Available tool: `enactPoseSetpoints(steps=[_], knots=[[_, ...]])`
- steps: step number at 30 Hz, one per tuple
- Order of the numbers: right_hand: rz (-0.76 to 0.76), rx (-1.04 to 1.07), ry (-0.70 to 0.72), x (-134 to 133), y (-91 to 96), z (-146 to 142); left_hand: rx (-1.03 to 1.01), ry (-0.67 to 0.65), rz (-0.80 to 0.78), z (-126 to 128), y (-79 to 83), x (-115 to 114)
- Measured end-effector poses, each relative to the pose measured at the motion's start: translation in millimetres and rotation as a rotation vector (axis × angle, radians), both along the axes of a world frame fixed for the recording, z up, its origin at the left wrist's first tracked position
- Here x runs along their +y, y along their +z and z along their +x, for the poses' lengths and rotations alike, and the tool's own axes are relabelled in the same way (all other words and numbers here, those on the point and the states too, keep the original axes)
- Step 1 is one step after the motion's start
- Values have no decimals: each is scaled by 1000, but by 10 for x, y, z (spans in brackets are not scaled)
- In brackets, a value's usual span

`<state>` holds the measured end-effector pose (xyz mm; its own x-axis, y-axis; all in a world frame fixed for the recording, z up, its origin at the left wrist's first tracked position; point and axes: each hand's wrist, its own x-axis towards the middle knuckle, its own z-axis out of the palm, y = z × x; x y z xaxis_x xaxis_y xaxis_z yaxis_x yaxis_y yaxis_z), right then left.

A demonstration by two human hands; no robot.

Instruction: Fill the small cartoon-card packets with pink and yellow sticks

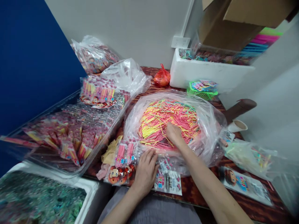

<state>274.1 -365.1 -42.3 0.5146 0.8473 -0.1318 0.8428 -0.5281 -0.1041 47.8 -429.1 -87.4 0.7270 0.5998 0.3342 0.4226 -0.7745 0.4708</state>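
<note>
A big clear plastic bag (210, 130) lies open in the middle of the wooden table, full of thin pink, yellow and green sticks (170, 115). My right hand (173, 133) reaches into it, fingers curled down into the sticks; what they hold is hidden. My left hand (146, 172) rests near the table's front edge, fingers together and bent, pressing on a small clear printed packet (168, 182). Just left of it lie filled packets (123, 163) with pink sticks and a cartoon face.
A clear tray (70, 137) of filled packets stands at left, more bagged packets (95, 57) behind it. White foam boxes (210, 73) sit at back right and lower left. A green basket (204, 90), orange bag (162, 77), paper cup (237, 126) and loose packets (245, 183) are around.
</note>
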Motion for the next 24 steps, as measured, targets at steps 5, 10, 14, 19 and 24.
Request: enactPoseSetpoints(steps=[5,10,14,19,24], knots=[[17,5,-23,13,7,-5,-20,2,-12,-6,-7,8],[60,54,-71,49,-28,-48,-16,-7,-34,-16,-6,-1],[98,167,-122,104,-26,21,-15,8,-35,-19,1,-4],[128,450,-155,-7,70,233,-16,1,-54,-27,24,1],[332,1236,-131,-379,66,216,-15,5,-35,-31,0,5]])
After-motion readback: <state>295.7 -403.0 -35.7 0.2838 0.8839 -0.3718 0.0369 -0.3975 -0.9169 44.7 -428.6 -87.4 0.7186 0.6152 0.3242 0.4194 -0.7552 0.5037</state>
